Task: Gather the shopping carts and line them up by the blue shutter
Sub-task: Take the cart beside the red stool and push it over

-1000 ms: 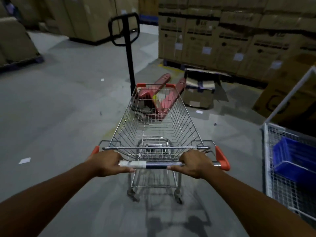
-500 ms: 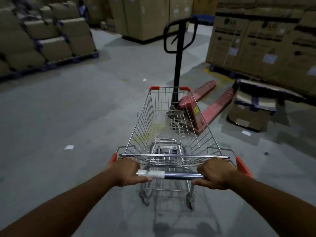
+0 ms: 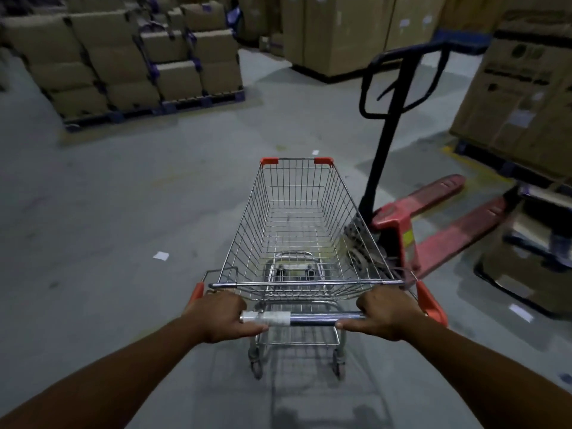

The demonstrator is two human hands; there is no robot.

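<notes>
Silver wire cart (image 3: 297, 218), orange corners; red pallet jack (image 3: 433, 218), black handle; brown boxes (image 3: 123, 57)

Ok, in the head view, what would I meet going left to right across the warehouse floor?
Palletised boxes → paper scrap → shopping cart → red pallet jack → large cartons.

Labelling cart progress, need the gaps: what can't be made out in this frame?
Head view:
- blue shutter: outside the frame.
- fingers of left hand and right hand: curled under the cart handle, hidden by the knuckles.
- pallet jack wheels: behind the cart's wire wall, blurred.
- boxes at right: print blurred, cut by the edge.
</notes>
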